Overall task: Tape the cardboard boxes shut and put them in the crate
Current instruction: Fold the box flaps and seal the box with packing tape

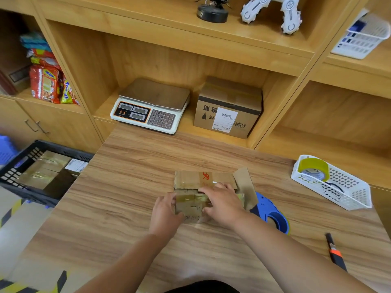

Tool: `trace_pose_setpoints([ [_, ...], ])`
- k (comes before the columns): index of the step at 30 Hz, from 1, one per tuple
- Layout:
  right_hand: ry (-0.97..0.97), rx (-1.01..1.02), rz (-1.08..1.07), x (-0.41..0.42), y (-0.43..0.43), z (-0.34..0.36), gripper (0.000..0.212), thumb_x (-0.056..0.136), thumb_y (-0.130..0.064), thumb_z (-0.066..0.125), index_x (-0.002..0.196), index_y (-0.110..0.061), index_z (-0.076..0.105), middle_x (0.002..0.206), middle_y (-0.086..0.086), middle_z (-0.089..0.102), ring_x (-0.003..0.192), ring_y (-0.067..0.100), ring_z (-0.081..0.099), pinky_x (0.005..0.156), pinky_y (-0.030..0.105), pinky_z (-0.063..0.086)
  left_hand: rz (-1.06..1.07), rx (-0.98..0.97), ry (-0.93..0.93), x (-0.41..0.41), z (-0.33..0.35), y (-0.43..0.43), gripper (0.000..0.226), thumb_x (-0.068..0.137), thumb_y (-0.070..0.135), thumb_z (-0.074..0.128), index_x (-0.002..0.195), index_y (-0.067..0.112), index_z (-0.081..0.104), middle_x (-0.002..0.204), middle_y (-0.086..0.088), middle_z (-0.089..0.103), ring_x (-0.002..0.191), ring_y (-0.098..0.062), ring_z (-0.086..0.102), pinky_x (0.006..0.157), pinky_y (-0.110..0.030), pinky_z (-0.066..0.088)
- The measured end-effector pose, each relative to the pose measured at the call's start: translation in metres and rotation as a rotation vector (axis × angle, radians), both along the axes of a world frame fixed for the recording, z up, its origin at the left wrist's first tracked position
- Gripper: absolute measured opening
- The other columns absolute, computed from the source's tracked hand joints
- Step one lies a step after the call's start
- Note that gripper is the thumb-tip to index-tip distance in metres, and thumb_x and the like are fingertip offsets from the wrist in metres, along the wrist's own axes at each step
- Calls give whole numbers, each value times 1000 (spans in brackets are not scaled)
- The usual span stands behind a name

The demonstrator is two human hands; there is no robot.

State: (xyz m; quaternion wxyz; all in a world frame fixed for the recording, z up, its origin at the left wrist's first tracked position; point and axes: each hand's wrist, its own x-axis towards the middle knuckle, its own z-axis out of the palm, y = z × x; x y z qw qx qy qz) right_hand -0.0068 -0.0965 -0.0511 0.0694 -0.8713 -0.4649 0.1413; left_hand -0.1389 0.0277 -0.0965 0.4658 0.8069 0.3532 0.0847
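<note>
The box sits just left of the tape dispenser, touching or nearly touching it. Its long axis seems to run left to right, and one end flap stands open, pointing towards the dispenser. The left hand grips the end of the box farther from the dispenser. The right hand lies spread on top, fingers pressing the lid flaps down and holding nothing. The likely trouble is that the right hand must lift to fetch the dispenser. The flaps could then spring up, and tape would go on crooked or over a gap. The crate waits well to the left of the dispenser.
</note>
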Motion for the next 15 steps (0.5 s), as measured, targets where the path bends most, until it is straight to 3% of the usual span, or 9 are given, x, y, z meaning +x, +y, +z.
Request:
trace_pose_setpoints([
  [3,-7,19,46,-2,5,4,31,84,-27,64,115,-30,59,110,-9,63,109,16,41,95,31,21,-87,35,7,2,3,4,26,72,10,72,93,21,62,85,20,44,95,-10,41,72,-19,33],
  [6,13,3,78,-5,9,6,23,83,-19,62,104,-30,63,104,-11,62,103,16,41,98,33,22,-122,21,-19,2,1,6,15,73,6,71,85,14,67,83,17,51,92,-6,39,67,-8,29],
  [9,30,-26,97,-9,12,7,22,82,-10,57,92,-27,67,93,-11,60,99,16,39,100,33,20,-183,-14,-58,1,1,8,16,72,-1,69,84,9,73,82,9,59,85,8,38,69,-10,31],
  [12,98,-37,65,-10,12,10,26,83,-7,54,89,-27,70,90,-10,61,98,14,39,103,31,18,-220,-49,-34,-1,1,8,21,75,1,66,92,11,73,94,1,64,87,0,35,71,0,28],
  [15,127,-38,37,-10,14,11,28,85,-8,53,87,-30,70,94,-8,61,102,15,39,104,29,16,-202,-79,-24,0,0,8,23,78,3,65,95,17,70,95,2,61,93,-5,35,71,0,28],
])
